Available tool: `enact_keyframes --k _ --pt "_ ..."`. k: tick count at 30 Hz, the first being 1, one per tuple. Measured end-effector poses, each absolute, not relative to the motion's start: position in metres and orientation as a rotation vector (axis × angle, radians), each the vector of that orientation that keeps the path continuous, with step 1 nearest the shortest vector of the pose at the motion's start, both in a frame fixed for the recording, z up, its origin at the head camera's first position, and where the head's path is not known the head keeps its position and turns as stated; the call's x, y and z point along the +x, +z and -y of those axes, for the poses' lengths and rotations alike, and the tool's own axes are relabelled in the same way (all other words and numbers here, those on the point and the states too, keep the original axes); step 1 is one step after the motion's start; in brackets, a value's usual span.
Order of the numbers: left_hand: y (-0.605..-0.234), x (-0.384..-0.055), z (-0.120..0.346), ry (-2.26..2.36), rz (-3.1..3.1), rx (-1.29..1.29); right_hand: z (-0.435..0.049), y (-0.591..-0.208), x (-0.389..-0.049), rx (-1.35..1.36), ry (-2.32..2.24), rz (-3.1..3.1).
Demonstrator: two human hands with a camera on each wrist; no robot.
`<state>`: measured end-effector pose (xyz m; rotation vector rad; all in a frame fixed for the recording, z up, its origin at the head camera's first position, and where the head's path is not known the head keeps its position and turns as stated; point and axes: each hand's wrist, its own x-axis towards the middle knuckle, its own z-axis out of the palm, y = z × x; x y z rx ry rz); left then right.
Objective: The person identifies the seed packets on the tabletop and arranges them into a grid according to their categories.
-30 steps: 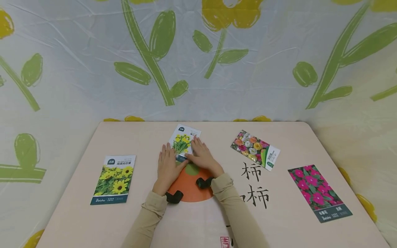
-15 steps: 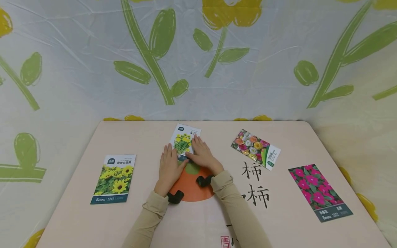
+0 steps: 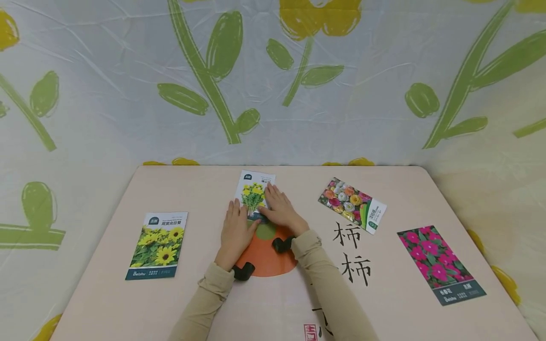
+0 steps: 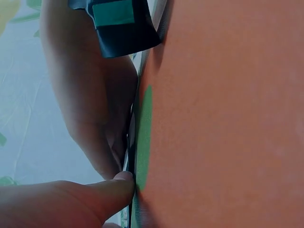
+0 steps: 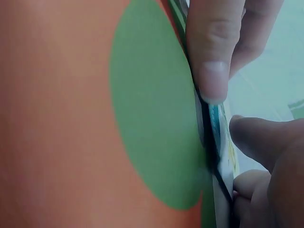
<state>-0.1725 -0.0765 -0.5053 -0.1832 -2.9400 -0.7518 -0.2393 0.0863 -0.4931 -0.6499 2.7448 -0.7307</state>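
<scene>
A seed packet with yellow flowers [image 3: 252, 192] lies at the middle back of the table, its dark lower band partly covered by the hands. Fingers of my left hand [image 3: 236, 232] stretch along its lower left corner. Across its lower right edge rests my right hand [image 3: 284, 210], fingers extended and thumb pointing inward. The left wrist view shows my left thumb [image 4: 102, 194] at the packet's edge. From the right wrist, the left thumb [image 5: 213, 83] touches the packet's dark edge, and my right thumb [image 5: 259, 140] is beside it.
An orange disc print [image 3: 266, 260] lies beneath the wrists. A sunflower packet [image 3: 158, 246] is on the left. To the right are a multicoloured flower packet [image 3: 352, 205] and a pink flower packet [image 3: 441, 265]. Floral cloth [image 3: 350, 118] hangs behind the table [image 3: 204, 189].
The yellow-flower packet has turned slightly, its top edge now straighter. My left hand has shifted a little to the right; the right hand has moved only slightly with the packet.
</scene>
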Motion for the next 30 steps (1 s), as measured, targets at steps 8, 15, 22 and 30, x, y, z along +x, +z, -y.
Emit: enact_keyframes --k 8,15,22,30 --pt "-0.503 -0.171 0.072 -0.792 2.960 -0.160 -0.092 -0.492 -0.245 -0.659 -0.745 -2.701" --pt "-0.506 -0.175 0.075 -0.831 2.919 -0.189 -0.094 -0.491 -0.246 -0.665 -0.724 -2.694" --pt "-0.502 -0.186 0.090 -0.855 2.887 -0.289 -0.093 -0.491 -0.246 -0.676 -0.727 -2.679" --pt "-0.499 -0.211 0.110 -0.891 2.994 -0.487 -0.095 -0.485 -0.249 -0.674 -0.681 -2.619"
